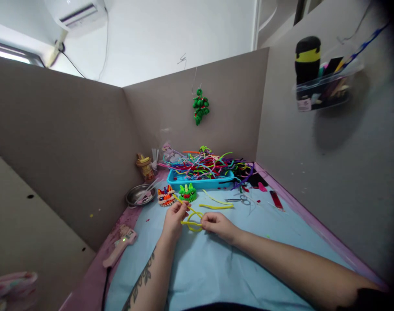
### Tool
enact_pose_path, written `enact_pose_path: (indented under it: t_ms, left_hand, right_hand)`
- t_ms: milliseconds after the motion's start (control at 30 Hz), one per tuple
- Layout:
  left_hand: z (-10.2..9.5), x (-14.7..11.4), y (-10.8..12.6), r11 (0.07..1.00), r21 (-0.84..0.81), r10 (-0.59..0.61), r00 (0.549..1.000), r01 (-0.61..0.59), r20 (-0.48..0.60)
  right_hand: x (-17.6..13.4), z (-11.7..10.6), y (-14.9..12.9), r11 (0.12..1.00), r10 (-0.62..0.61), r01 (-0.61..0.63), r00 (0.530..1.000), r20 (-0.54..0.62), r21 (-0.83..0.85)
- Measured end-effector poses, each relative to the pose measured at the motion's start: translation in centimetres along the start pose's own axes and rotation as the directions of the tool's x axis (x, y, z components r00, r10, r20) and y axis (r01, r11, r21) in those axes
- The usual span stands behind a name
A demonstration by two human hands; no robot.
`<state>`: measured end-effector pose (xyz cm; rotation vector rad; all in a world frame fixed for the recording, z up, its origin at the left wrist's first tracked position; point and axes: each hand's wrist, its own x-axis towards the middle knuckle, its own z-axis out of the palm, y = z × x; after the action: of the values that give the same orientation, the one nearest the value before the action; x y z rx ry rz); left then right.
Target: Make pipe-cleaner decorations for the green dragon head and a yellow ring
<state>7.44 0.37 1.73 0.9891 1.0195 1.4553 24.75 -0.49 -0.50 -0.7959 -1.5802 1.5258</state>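
A yellow pipe cleaner [194, 230], bent into a loop with loose ends, stretches between my two hands above the blue cloth. My left hand [176, 218] pinches it near an end that points up and left. The fingers of my right hand [218, 224] close on the other side of the loop. Just beyond my hands sit an orange animal-head figure [166, 197] and a green one [187, 193], both of fuzzy pipe cleaner. A thick yellow strip [216, 207] and a thinner pale yellow one [219, 198] lie to their right.
A blue tray [200, 184] heaped with coloured pipe cleaners stands at the back. Scissors [242, 200] lie to the right, a metal bowl [140, 195] and a corded pink glue gun [120, 248] to the left. Grey partitions [229, 99] enclose the table; a plastic bin [326, 88] hangs at right.
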Motion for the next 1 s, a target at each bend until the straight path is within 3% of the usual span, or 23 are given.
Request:
enact_pose_path:
  t_ms: [67,200,400,533,667,833,1000]
  left_hand:
    - [0.0,-0.1,0.1,0.999,-0.029,-0.021,1.0,0.021,0.003]
    - [0.3,-0.4,-0.1,0.997,-0.021,-0.065,0.99,0.068,0.123]
    - [0.3,-0.4,0.2,0.989,-0.131,-0.049,0.993,0.063,0.107]
    - [0.5,-0.5,-0.4,0.993,0.116,-0.032,0.989,0.016,0.145]
    - [1.1,-0.8,-1.6,0.916,0.392,0.007,0.981,-0.083,0.192]
    - [1.8,-1.1,-2.0,0.899,0.401,0.082,0.966,-0.179,0.246]
    - [1.9,-1.3,-2.0,0.898,0.401,0.084,0.966,-0.18,0.245]
  right_hand:
    - [0.0,0.0,0.1,1.0,-0.009,0.009,1.0,-0.005,-0.011]
    - [0.1,-0.1,0.3,0.999,-0.034,0.034,0.999,0.003,-0.038]
    - [0.2,-0.4,0.1,0.956,-0.248,0.226,0.963,-0.102,-0.185]
    - [0.3,-0.6,0.1,0.985,-0.156,0.138,0.969,-0.191,-0.105]
    - [0.5,-0.5,0.1,0.993,-0.089,0.068,0.967,-0.24,-0.096]
    - [0.7,-0.2,0.5,0.996,-0.061,0.041,0.96,-0.272,-0.08]
    - [0.9,-0.4,0.9,0.994,-0.083,0.057,0.946,-0.315,-0.091]
